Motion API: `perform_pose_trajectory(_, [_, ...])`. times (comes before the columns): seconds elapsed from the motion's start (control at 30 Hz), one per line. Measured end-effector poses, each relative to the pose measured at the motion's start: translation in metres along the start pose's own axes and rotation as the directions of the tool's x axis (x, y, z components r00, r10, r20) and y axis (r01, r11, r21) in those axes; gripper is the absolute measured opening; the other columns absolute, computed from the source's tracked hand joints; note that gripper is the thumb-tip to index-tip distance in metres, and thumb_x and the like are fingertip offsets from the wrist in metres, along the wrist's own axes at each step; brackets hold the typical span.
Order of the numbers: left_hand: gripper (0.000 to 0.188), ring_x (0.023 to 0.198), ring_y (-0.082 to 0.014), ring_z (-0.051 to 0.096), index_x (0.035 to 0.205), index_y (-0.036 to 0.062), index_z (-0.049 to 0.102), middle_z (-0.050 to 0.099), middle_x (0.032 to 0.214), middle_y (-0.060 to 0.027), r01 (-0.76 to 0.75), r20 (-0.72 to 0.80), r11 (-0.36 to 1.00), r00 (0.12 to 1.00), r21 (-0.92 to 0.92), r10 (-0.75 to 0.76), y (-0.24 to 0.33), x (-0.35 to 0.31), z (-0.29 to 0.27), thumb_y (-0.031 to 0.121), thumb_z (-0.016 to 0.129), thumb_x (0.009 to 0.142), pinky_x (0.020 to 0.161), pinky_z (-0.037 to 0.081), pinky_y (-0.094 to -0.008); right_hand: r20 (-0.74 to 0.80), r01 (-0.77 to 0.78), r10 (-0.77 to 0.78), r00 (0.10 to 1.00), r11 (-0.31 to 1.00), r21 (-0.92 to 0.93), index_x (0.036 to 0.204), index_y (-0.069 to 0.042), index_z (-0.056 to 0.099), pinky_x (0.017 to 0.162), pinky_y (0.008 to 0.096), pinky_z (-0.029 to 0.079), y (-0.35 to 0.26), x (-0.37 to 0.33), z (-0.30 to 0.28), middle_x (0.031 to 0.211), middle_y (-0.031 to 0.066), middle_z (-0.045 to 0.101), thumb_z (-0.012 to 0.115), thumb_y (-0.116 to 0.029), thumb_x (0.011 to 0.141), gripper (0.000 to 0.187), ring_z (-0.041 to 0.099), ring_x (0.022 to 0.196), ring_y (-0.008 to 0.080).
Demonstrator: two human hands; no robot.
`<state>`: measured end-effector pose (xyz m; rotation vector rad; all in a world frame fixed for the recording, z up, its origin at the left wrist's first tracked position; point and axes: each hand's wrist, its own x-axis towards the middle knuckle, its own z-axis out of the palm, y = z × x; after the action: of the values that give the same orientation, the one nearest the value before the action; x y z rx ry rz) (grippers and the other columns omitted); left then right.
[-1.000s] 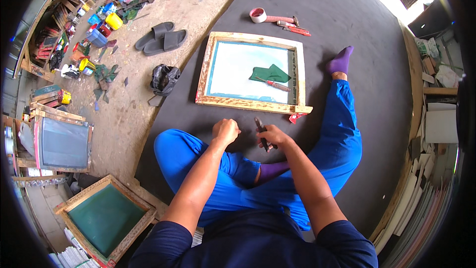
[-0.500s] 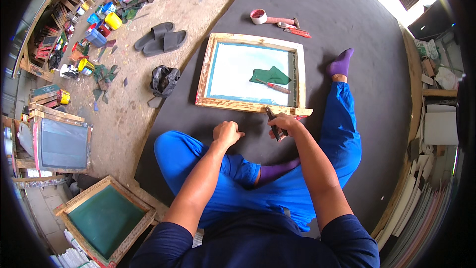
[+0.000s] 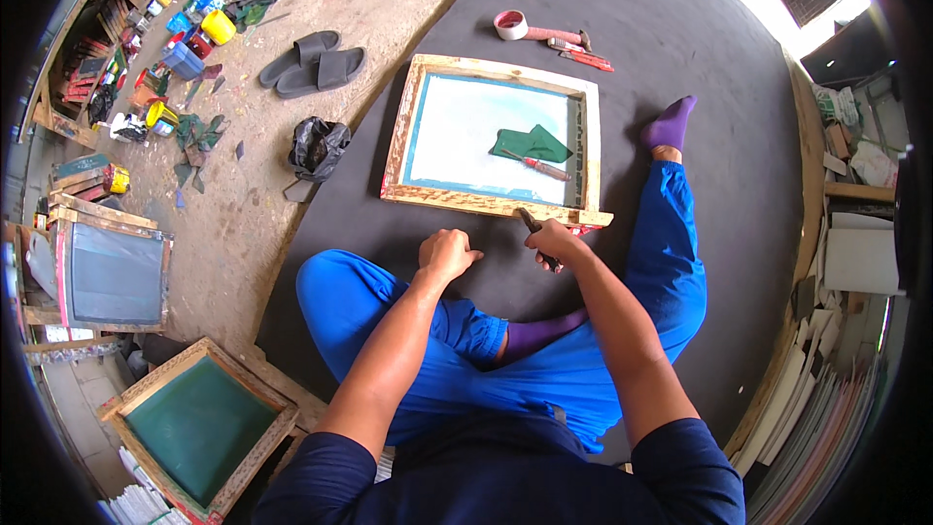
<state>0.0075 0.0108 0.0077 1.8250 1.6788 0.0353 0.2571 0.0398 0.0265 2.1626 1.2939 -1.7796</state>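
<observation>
Above dark mat (image 3: 748,243): right hand (image 3: 558,241) gripping dark pliers (image 3: 529,221), tip at near edge of wooden frame (image 3: 457,196), contact unclear. Left hand (image 3: 447,254) curled closed, palm hidden. Inside frame: green scrap (image 3: 549,145), screwdriver (image 3: 548,170). Beyond: tape roll (image 3: 509,26), hammer (image 3: 555,34).

I have the left arm (image 3: 382,360) reaching forward, its left hand (image 3: 448,254) curled into a loose fist, back upward, thumb pointing inward. I have the right arm (image 3: 627,335) angled inward, the right hand (image 3: 554,243) clasped, near the left but apart from it. My left leg (image 3: 335,297) lies folded; my right leg (image 3: 664,224) extends forward.
</observation>
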Motion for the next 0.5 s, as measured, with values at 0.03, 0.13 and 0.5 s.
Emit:
perform_pose_trajectory(0.03, [0.031, 0.08, -0.0318, 0.074, 0.081, 0.0116, 0.079, 0.076, 0.081, -0.0125, 0.0, -0.003, 1.0, 1.0, -0.004, 0.0, 0.0, 0.0, 0.0, 0.042, 0.084, 0.077, 0.074, 0.058, -0.0443, -0.027, 0.018, -0.018, 0.999, 1.0, 0.009, 0.093, 0.008, 0.064, 0.035, 0.0371, 0.044, 0.004, 0.004, 0.004, 0.067, 0.0121, 0.064, 0.064, -0.015, 0.088, 0.023, 0.06, 0.045, 0.0199])
perform_pose_trajectory(0.13, [0.031, 0.079, -0.0316, 0.074, 0.08, 0.0122, 0.079, 0.075, 0.08, -0.0123, -0.006, -0.006, 1.0, 1.0, 0.0, 0.006, -0.003, 0.001, 0.002, 0.042, 0.084, 0.077, 0.074, 0.058, -0.0443, -0.14, 0.047, -0.051, 0.989, 0.998, -0.028, 0.087, 0.007, 0.063, 0.036, 0.0372, 0.045, 0.008, 0.007, 0.017, 0.063, 0.0133, 0.064, 0.061, -0.015, 0.086, 0.022, 0.061, 0.045, 0.021])
perform_pose_trajectory(0.5, [0.019, 0.084, -0.027, 0.072, 0.092, 0.0136, 0.077, 0.075, 0.088, -0.0048, -0.238, -0.235, 0.96, 0.951, -0.146, 0.2, -0.005, -0.005, 0.007, 0.03, 0.08, 0.082, 0.074, 0.057, -0.0412, -0.274, 0.177, -0.179, 0.945, 0.984, -0.034, 0.099, 0.004, 0.07, 0.078, 0.0471, 0.056, 0.042, 0.007, 0.062, 0.08, 0.0246, 0.072, 0.06, -0.028, 0.086, 0.036, 0.074, 0.08, 0.0372])
